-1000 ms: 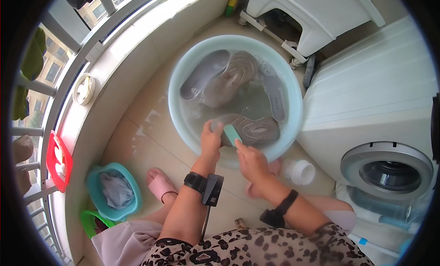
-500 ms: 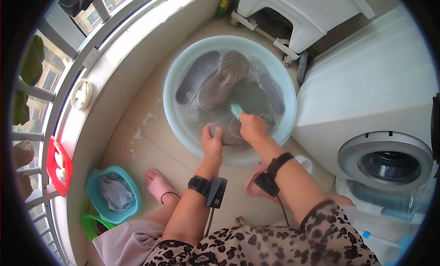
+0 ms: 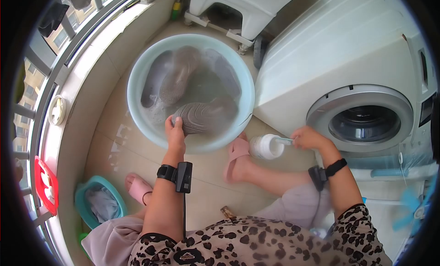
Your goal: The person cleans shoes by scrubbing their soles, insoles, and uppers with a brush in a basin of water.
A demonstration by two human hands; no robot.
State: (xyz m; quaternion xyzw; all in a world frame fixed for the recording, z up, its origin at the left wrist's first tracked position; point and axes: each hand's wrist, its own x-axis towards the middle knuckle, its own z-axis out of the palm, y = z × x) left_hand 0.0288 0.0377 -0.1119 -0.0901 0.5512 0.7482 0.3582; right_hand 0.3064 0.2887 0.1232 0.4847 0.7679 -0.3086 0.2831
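My left hand [image 3: 175, 134] grips one end of a grey shoe [image 3: 198, 118], sole up, in the cloudy water of a pale blue basin [image 3: 248, 94]. My right hand [image 3: 306, 138] is outside the basin, closed on a green brush [image 3: 284, 141] whose far end is at the mouth of a white tub [image 3: 264, 147] on the floor. Another grey shoe [image 3: 180, 73] lies sole up in the water. A grey insole [image 3: 156, 78] is to its left, and a second insole [image 3: 223, 73] to its right.
A washing machine [image 3: 339, 51] with a round door stands at the right. At the lower left are a teal basket [image 3: 81, 204] with cloth and a red dish [image 3: 46, 186]. A round white dish [image 3: 57, 110] sits on the ledge.
My right hand has moved with the brush from the shoe out to the white tub at the right. My left hand still holds the shoe. The camera view has shifted right.
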